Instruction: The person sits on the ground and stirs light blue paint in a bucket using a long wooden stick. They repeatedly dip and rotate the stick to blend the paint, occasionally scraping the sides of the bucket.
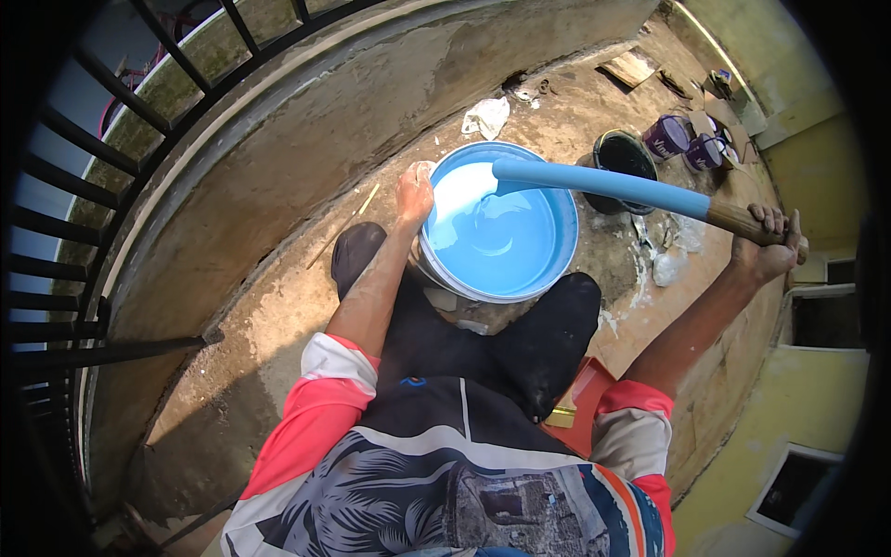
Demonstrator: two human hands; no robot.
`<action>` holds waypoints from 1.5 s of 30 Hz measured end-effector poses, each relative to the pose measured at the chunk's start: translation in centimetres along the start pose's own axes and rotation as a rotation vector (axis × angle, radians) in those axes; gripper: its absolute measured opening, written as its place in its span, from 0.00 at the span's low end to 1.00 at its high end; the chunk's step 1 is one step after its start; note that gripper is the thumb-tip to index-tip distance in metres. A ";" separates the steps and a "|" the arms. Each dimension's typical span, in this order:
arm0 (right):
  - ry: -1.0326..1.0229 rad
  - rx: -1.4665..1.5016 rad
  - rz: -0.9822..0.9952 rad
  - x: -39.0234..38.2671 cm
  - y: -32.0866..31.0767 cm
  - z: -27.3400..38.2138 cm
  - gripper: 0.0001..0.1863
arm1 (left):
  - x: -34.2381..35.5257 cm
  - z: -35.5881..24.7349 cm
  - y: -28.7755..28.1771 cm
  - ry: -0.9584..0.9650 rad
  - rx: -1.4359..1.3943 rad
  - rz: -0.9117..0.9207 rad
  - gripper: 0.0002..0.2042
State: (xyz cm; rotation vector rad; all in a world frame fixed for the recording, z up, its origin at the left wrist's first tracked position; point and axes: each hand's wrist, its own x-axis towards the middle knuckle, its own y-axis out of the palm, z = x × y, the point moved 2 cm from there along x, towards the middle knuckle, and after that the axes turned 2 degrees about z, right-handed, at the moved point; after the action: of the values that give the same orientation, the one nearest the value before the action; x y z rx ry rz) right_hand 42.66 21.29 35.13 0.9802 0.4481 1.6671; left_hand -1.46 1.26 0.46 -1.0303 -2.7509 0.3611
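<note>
A large white bucket point(426, 255) of light blue paint point(497, 243) stands on the ground between my knees. At its left rim my left hand point(415, 193) is closed over the edge. My right hand point(768, 243) is wrapped round the bare brown end of a thick wooden stick point(631, 185), off to the right. Blue paint coats most of the stick's length. It lies tilted across the bucket's right side, its coated tip over the paint; whether the tip touches the surface I cannot tell.
Just beyond the bucket stands a dark bucket point(605, 156), with two purple tubs point(665, 137) farther right. A crumpled white cloth or bag point(486, 118) and a thin stick point(344, 226) lie near the low wall point(278, 158). By my right leg is a red plastic object point(588, 395).
</note>
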 end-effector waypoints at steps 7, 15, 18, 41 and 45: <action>0.016 -0.001 -0.015 -0.2 0.6 -0.8 0.16 | -0.2 -0.6 0.0 -0.053 0.024 -0.008 0.18; 0.028 0.000 -0.026 0.3 0.8 -1.1 0.16 | -0.2 -0.7 0.0 -0.068 0.003 -0.008 0.18; 0.021 -0.008 -0.017 0.2 0.8 -1.2 0.11 | -0.3 -0.9 0.1 -0.050 0.006 -0.011 0.18; 0.024 -0.017 -0.014 0.2 1.5 -1.2 0.12 | -0.4 -1.6 -0.3 -0.047 0.038 0.006 0.18; 0.022 -0.023 -0.016 0.3 1.5 -1.2 0.12 | -0.4 -1.5 -0.3 -0.058 0.036 0.008 0.18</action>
State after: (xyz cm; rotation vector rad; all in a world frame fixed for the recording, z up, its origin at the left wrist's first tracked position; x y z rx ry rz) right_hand 40.82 21.30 35.59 0.9402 0.4487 1.6669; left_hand -0.96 0.99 1.99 -1.0381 -2.7815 0.4464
